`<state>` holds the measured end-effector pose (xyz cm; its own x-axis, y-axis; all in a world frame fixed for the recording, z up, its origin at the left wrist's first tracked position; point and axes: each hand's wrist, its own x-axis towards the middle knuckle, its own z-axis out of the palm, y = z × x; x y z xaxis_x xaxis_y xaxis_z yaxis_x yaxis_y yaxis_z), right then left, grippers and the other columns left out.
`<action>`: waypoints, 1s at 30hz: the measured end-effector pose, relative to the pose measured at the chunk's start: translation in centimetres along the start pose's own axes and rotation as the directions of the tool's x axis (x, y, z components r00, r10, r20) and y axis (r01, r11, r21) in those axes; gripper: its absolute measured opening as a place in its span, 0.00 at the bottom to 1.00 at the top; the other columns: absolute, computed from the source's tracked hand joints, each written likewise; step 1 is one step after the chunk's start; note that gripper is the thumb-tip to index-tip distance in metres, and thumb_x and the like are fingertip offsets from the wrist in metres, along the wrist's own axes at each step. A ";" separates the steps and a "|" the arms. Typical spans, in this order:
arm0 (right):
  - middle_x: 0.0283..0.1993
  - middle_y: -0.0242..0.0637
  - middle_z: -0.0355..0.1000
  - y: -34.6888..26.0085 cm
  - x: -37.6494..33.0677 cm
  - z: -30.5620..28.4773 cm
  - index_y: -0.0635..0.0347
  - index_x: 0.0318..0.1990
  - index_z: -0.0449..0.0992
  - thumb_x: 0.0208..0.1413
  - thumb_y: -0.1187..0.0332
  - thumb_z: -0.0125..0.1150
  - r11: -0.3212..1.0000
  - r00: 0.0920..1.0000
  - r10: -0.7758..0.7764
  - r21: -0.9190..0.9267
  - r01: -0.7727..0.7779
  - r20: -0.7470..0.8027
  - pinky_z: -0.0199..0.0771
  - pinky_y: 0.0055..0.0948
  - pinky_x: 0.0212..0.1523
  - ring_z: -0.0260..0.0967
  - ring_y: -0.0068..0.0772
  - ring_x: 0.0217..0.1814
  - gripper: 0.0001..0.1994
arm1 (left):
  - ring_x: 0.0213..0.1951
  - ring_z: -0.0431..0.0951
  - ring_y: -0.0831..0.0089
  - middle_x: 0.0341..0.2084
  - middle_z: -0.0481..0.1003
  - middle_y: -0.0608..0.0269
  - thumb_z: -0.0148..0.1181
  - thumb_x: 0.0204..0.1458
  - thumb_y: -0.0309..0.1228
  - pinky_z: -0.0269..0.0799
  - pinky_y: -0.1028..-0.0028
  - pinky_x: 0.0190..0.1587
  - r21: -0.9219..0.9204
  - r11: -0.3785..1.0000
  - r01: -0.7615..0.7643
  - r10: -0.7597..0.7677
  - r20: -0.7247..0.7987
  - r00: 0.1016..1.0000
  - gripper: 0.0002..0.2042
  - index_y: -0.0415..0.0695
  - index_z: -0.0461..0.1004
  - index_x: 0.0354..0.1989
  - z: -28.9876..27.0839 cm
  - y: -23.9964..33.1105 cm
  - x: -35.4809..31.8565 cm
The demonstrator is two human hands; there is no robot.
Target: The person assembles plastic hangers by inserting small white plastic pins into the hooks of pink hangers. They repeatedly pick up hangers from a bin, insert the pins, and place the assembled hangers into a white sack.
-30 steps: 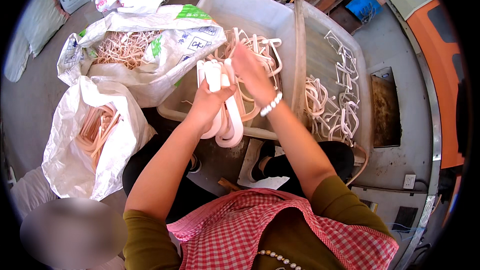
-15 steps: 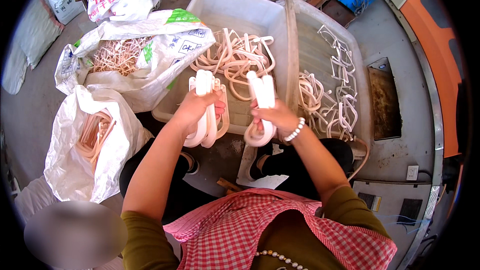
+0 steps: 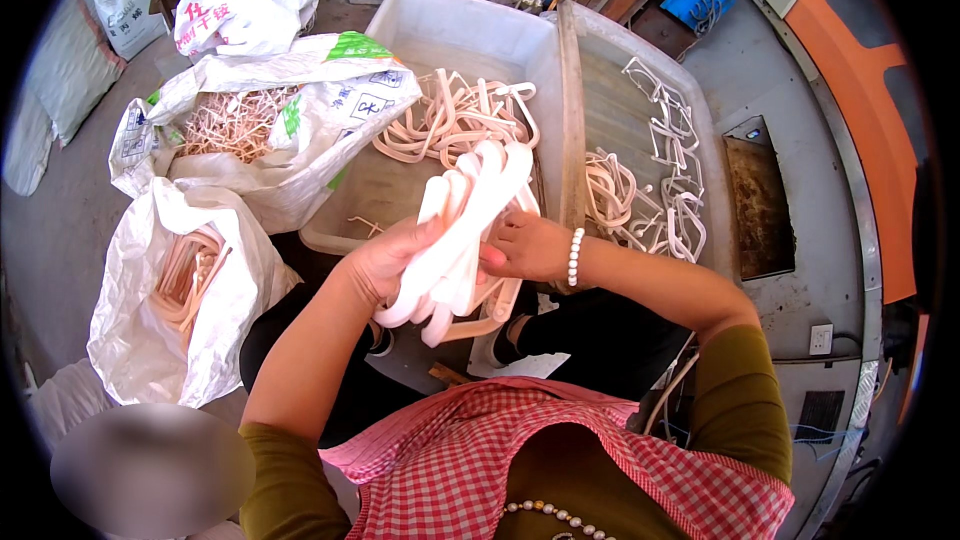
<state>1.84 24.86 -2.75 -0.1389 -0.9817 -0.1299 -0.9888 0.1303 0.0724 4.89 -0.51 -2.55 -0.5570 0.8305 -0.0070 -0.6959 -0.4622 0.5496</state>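
The bundle of pale pink bent strips point(image 3: 465, 233) is held up at the near side of the white tub point(image 3: 460, 25). The left hand point(image 3: 392, 260) is wrapped around its left side; the right hand point(image 3: 530, 246) has its fingers curled against the other, though I can't tell whether they pinch anything. A tangled heap point(image 3: 460, 122) lies in the tub beyond.

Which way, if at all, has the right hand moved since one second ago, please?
Yes, the right hand moved down the picture and somewhat rightward relative to the pale left-hand bin.
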 end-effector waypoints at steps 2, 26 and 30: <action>0.29 0.29 0.68 -0.4 0.7 1.2 0.51 0.42 0.72 0.44 0.65 0.56 0.999 0.992 0.043 -0.018 -0.046 -0.120 0.66 0.32 0.39 0.69 0.32 0.36 0.14 | 0.45 0.76 0.61 0.48 0.71 0.46 0.71 0.36 0.52 0.72 0.66 0.49 -0.065 0.998 -0.008 0.006 -0.034 0.999 0.44 0.37 0.59 0.58 0.9 -0.4 -0.2; 0.57 0.49 0.63 2.8 10.6 -12.2 0.61 0.59 0.62 0.49 0.72 0.60 0.884 0.558 0.299 0.005 -0.467 -0.774 0.55 0.45 0.61 0.59 0.53 0.60 0.27 | 0.31 0.78 0.69 0.29 0.75 0.57 0.67 0.40 0.31 0.76 0.73 0.33 0.297 0.577 -0.761 0.816 -0.245 0.524 0.21 0.36 0.70 0.43 7.9 5.1 -11.2; 0.55 0.46 0.65 3.3 17.0 -9.6 0.63 0.55 0.66 0.52 0.67 0.60 0.742 0.647 0.612 0.615 -0.269 -0.455 0.60 0.37 0.59 0.62 0.46 0.58 0.23 | 0.33 0.78 0.69 0.32 0.76 0.57 0.68 0.37 0.31 0.76 0.72 0.37 0.707 0.333 -0.624 0.939 -0.190 0.286 0.25 0.35 0.71 0.45 7.6 7.1 -19.0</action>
<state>-3.21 7.31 4.80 -0.6701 -0.6189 0.4097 -0.7292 0.4459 -0.5191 13.93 -17.18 7.88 -0.8989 -0.2559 0.3557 0.4366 -0.4525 0.7776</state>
